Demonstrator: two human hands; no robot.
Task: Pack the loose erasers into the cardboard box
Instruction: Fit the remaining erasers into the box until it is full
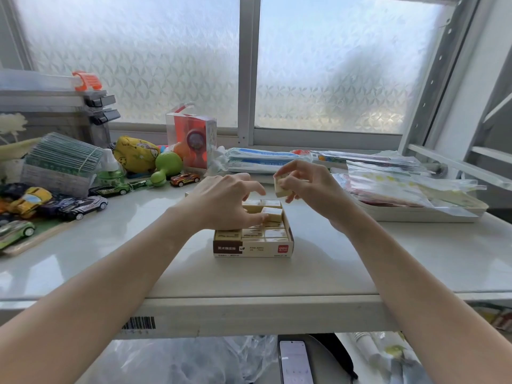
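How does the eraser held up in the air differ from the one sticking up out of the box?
The held eraser is pinched in the right hand, above and clear of the cardboard box; the raised eraser sits in the box, touched by the left hand. The held one is tilted; the raised one lies nearly level, proud of its neighbours. Both are cream blocks.

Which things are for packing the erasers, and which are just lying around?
For the job:
box
erasers in the box
eraser held by the right hand
left hand, touching an eraser in the box

Just lying about:
toy cars
green bottle
yellow plush
plastic bags
phone
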